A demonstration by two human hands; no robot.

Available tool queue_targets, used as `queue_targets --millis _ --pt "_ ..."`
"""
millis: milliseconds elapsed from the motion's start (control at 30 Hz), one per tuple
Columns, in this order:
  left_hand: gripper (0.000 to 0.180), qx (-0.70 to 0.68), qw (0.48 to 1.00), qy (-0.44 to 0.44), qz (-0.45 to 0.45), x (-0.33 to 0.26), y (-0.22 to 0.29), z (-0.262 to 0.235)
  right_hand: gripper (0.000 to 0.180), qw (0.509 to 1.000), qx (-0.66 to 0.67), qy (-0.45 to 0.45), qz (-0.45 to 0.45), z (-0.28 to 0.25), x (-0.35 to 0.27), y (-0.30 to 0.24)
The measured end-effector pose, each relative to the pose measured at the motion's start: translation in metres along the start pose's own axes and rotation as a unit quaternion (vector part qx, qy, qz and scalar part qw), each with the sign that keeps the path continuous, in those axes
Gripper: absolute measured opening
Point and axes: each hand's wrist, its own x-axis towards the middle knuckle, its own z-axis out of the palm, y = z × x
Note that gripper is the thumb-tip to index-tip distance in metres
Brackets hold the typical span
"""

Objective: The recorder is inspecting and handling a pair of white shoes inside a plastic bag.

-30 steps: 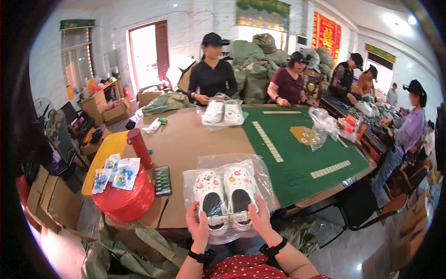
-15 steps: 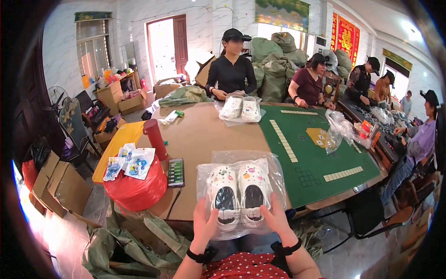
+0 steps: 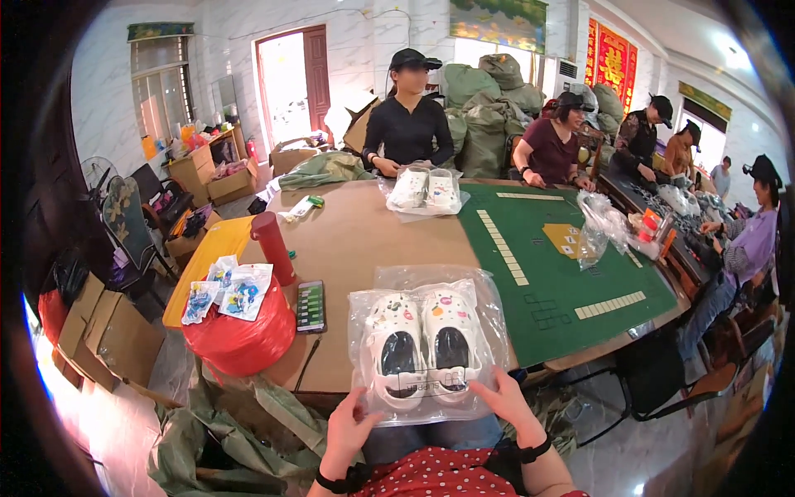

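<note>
A pair of white clogs (image 3: 403, 352) with dark insoles and colourful charms lies side by side in a clear plastic bag (image 3: 492, 331). The bag rests at the near edge of the brown tabletop (image 3: 348, 236), its lower end sticking out toward me. At its lower left corner, my left hand (image 3: 351, 424) grips the plastic, thumb and fingers curved. My right hand (image 3: 507, 401) has hold of the lower right side, its thumb lying over the bag near one heel strap. The fingertips under the plastic are partly hidden.
Left of the bag are a phone (image 3: 311, 306), a red flask (image 3: 272, 247) and a red twine roll (image 3: 240, 335) topped with small packets. Another bagged clog pair (image 3: 424, 191) lies before a co-worker (image 3: 407, 124). A green game mat (image 3: 538, 248) covers the right side.
Both my hands have slid down the bag toward its near corners. The bagged clogs stay in nearly the same place, and the view has shifted slightly.
</note>
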Motion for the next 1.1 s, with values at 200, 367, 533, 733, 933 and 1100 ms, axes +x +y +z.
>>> queue_targets --millis 200,367,533,733,933,1100 --pt "0.039 -0.109 0.990 0.072 0.060 0.004 -0.010 0.002 0.068 0.986 0.112 0.074 -0.102 0.000 0.013 0.046" --pt "0.051 -0.035 0.994 0.083 0.068 0.000 -0.033 0.003 0.061 0.994 0.110 0.023 0.005 -0.021 0.001 0.050" --pt "0.039 -0.015 0.998 -0.021 -0.063 -0.015 -0.025 -0.016 0.052 0.994 -0.009 -0.090 0.055 -0.043 -0.014 0.032" --pt "0.028 -0.215 0.971 -0.007 -0.104 -0.012 -0.044 -0.023 0.051 0.988 -0.021 -0.144 0.049 -0.050 -0.014 0.033" --pt "0.034 -0.228 0.972 0.002 -0.062 -0.015 -0.025 -0.027 0.037 0.968 -0.057 -0.232 0.069 -0.065 -0.017 0.034" --pt "0.034 -0.243 0.968 -0.013 -0.055 -0.017 -0.031 -0.029 0.038 0.979 -0.040 -0.197 0.027 -0.067 -0.017 0.041"
